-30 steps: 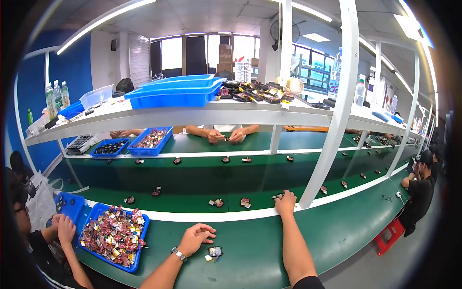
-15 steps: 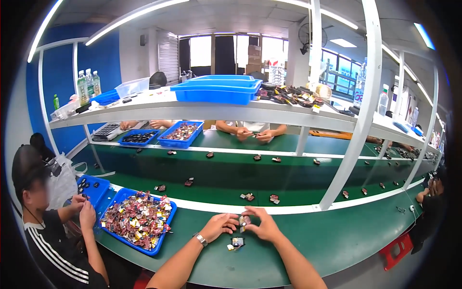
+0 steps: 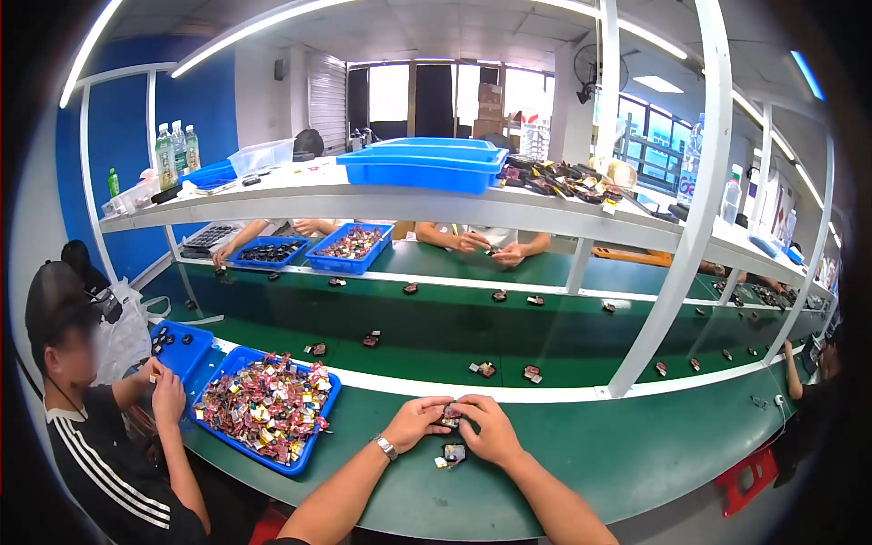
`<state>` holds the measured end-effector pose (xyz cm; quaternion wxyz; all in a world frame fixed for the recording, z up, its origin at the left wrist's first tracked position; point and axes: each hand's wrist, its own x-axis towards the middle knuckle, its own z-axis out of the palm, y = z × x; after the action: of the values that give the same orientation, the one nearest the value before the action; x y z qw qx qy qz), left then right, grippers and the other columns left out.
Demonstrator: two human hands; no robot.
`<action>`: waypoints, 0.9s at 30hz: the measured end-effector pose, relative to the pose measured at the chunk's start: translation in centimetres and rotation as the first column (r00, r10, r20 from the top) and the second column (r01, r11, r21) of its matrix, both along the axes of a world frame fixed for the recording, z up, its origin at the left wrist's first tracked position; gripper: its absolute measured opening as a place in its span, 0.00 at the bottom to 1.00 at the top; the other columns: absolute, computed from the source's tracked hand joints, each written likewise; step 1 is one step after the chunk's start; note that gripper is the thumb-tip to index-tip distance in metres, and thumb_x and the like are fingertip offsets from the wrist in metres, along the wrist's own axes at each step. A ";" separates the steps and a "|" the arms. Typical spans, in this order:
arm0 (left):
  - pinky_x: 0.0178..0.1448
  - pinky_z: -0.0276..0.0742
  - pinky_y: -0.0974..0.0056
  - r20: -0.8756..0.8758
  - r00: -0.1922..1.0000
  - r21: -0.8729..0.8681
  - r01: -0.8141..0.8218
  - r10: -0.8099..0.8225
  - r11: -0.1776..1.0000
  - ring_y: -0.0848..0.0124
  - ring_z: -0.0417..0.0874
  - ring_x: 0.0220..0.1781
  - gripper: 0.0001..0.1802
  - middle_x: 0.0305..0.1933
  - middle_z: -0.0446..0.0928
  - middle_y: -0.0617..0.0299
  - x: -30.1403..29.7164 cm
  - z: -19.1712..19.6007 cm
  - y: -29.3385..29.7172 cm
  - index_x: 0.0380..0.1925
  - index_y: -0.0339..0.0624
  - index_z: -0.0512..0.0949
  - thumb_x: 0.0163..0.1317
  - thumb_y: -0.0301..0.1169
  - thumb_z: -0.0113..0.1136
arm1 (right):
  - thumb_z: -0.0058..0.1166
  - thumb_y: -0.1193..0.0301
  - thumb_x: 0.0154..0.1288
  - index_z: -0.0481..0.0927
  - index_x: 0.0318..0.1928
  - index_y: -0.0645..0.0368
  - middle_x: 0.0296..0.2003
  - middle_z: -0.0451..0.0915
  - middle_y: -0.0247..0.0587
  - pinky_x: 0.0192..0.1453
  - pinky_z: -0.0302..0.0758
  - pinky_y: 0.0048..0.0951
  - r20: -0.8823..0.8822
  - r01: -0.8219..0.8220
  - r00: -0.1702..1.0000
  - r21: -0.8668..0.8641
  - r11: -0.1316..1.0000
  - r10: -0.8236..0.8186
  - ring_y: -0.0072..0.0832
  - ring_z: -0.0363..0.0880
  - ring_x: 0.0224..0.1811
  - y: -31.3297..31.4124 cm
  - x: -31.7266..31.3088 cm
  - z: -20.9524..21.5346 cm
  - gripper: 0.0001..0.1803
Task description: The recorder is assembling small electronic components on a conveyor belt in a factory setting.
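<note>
head view, left hand (image 3: 416,423) & right hand (image 3: 490,429) pinching small part (image 3: 450,417), loose part (image 3: 453,452) below, blue tray (image 3: 300,451) left

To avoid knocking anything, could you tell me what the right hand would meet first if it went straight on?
The right hand points left, already meeting the small part and left hand.

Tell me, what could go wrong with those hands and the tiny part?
The left hand and right hand pinch a small part together; it might slip onto the green bench. A second part lies just below the wrists and could get nudged away.
</note>
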<state>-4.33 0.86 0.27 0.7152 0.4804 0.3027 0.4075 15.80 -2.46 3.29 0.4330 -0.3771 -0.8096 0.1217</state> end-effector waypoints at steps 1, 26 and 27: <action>0.55 0.83 0.62 0.021 0.999 -0.003 -0.033 0.033 0.999 0.69 0.81 0.53 0.20 0.54 0.76 0.56 0.1 0.0 0.0 0.61 0.35 0.68 0.71 0.27 0.51 | 0.59 0.76 0.55 0.80 0.50 0.54 0.51 0.76 0.40 0.59 0.75 0.36 0.000 -0.002 1.000 0.002 1.000 0.002 0.38 0.74 0.55 -0.1 -0.3 -0.1 0.19; 0.62 0.78 0.59 -0.019 0.995 0.131 0.096 -0.094 0.987 0.67 0.79 0.55 0.18 0.54 0.76 0.53 0.8 0.1 -0.5 0.56 0.37 0.66 0.66 0.17 0.49 | 0.61 0.71 0.58 0.83 0.35 0.54 0.52 0.76 0.36 0.59 0.73 0.36 0.061 0.029 0.998 -0.076 0.997 -0.024 0.38 0.72 0.57 1.1 0.7 -1.3 0.04; 0.62 0.78 0.59 -0.020 0.995 0.133 0.097 -0.096 0.986 0.67 0.79 0.55 0.18 0.54 0.76 0.53 0.8 0.0 -0.5 0.56 0.37 0.66 0.66 0.17 0.49 | 0.61 0.71 0.58 0.83 0.35 0.54 0.52 0.76 0.36 0.59 0.73 0.36 0.061 0.030 0.998 -0.074 0.997 -0.026 0.38 0.72 0.57 1.1 0.7 -1.4 0.04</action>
<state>-3.57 0.39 0.29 0.6984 0.5439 0.2559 0.3885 16.48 -1.37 1.93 0.3957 -0.4079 -0.8117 0.1347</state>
